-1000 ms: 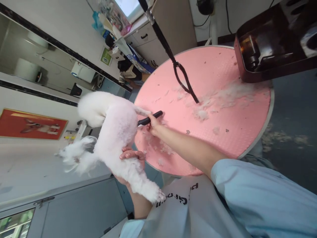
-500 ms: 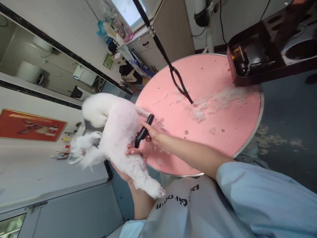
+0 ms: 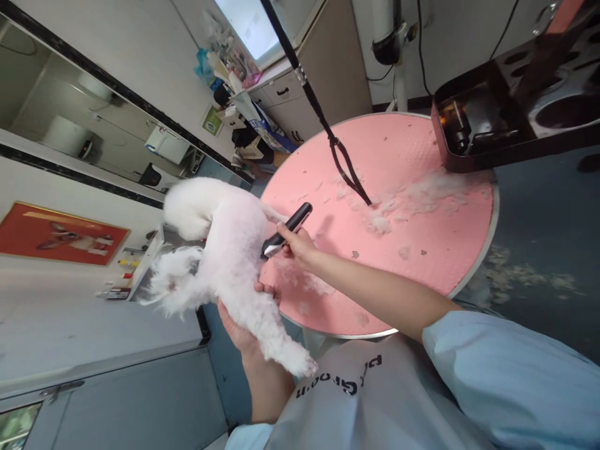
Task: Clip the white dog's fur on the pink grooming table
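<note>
A white, close-trimmed dog (image 3: 237, 231) with longer shaggy head fur stands at the left of the pink round table (image 3: 422, 144). My left hand (image 3: 239, 325) is wrapped round the upper part of one of its front legs. That leg stretches toward my apron, and the fur hides part of my fingers. My right hand (image 3: 300, 245) grips a black hair clipper (image 3: 294, 224) with a silver-white side. The clipper's head is at the dog's underside, close behind the held leg. Whether its blade touches the fur is hard to make out.
A black grooming loop (image 3: 347, 165) hangs over the tabletop among tufts of cut white fur (image 3: 379, 223). At the right, a dark tool tray (image 3: 482, 159) overhangs the table's edge. More clippings lie on the floor. Behind the dog is a wall mirror (image 3: 126, 125).
The clipper has moved from beside my left fingers, near the leg, toward the dog's belly, and has turned to show its light side. My left fingers sit lower behind the leg.
</note>
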Demonstrator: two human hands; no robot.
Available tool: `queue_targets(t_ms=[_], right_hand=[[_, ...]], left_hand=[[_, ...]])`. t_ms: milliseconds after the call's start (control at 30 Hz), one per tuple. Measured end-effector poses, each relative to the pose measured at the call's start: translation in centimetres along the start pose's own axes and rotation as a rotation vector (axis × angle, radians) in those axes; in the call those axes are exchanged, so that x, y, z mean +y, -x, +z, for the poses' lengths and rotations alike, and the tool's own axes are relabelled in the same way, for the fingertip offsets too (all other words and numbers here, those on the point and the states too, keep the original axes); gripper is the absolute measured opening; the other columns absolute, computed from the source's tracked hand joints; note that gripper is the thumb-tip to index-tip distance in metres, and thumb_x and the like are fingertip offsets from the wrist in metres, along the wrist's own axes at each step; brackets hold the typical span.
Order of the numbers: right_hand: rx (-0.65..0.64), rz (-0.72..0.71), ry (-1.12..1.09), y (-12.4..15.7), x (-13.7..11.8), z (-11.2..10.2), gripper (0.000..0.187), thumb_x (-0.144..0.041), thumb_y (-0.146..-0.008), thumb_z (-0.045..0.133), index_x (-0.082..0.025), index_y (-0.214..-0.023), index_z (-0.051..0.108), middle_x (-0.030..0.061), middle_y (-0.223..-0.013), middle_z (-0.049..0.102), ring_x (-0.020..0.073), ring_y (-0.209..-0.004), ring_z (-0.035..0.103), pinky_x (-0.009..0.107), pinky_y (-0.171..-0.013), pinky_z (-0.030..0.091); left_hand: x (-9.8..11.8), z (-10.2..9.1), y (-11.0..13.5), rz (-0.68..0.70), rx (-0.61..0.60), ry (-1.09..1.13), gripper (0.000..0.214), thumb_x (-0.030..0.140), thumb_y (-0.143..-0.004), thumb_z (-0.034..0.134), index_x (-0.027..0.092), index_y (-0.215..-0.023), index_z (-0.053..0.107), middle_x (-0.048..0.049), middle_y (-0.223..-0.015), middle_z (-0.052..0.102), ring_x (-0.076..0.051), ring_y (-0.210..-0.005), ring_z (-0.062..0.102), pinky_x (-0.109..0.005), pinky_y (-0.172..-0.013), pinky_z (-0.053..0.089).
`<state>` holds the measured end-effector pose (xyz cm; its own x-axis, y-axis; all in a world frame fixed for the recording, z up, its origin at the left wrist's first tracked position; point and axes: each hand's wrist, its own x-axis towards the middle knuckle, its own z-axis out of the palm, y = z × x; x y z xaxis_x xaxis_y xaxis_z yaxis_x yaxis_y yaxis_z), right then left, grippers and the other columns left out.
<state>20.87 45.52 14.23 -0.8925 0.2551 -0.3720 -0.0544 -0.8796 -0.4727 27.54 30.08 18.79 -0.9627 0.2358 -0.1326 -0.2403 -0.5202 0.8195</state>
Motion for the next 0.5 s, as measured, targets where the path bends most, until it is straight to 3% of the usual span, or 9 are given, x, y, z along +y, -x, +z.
queue_targets(t_ms=[100, 300, 500], right_hand=[[0.04, -0.144, 0.035, 0.2, -0.9, 0.4, 0.032, -0.037, -0.089, 0.07, -0.02, -0.071, 0.051, -0.0087, -0.046, 0.05, 0.0046, -0.035, 0.04, 0.015, -0.034, 0.037], [-0.18, -0.171, 0.307, 2.3, -1.1, 0.3, 0.032, -0.032, -0.08, 0.08, -0.02, -0.071, 0.051, -0.007, -0.05, 0.055, 0.0069, -0.035, 0.047, 0.018, -0.033, 0.04], [-0.074, -0.346, 0.31, 2.1, -2.4, 0.8, 0.031, -0.033, -0.089, 0.069, -0.02, -0.067, 0.051, -0.007, -0.048, 0.049, 0.0066, -0.036, 0.043, 0.018, -0.033, 0.036]], left_hand=[[-0.1, 0.3, 0.3, 0.004, 0.042, -0.02, 0.049, 0.063, -0.071, 0.073, 0.027, -0.103, 0.068, -0.0012, -0.074, 0.066, -0.018, -0.068, 0.064, -0.034, -0.073, 0.06], [-0.1, 0.5, 0.6, -0.017, -0.005, -0.012, 0.052, 0.062, -0.068, 0.079, 0.025, -0.101, 0.066, -0.0023, -0.077, 0.065, -0.018, -0.068, 0.065, -0.033, -0.072, 0.06], [-0.1, 0.0, 0.4, -0.049, 0.095, -0.007, 0.058, 0.064, -0.063, 0.079, 0.022, -0.102, 0.066, -0.0014, -0.071, 0.066, -0.018, -0.066, 0.065, -0.036, -0.074, 0.061]])
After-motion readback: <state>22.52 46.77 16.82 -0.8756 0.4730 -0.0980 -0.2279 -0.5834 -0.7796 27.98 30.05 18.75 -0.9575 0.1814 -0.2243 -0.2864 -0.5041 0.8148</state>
